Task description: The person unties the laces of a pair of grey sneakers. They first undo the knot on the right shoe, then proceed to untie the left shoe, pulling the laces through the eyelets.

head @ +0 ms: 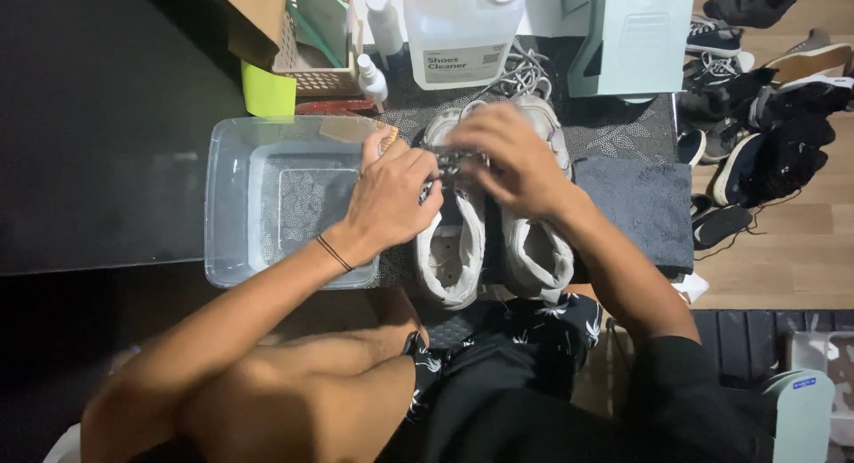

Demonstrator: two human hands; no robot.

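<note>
Two worn white sneakers stand side by side, toes away from me, on a dark patterned mat (623, 125). The left sneaker (452, 249) shows its open heel, and so does the right sneaker (536, 249). My left hand (391, 196) and my right hand (516, 161) meet over the lacing area of the left sneaker, fingers pinched on its grey lace (452, 163). The toes of both shoes are mostly hidden behind my hands.
A clear plastic basin (231, 205) with water sits left of the shoes, a brush (356, 129) at its far rim. Behind stand a large white cleaner jug (463, 32), small bottles (372, 76), a basket (311, 67). A dark towel (640, 205) lies right; several shoes (756, 143) crowd the floor.
</note>
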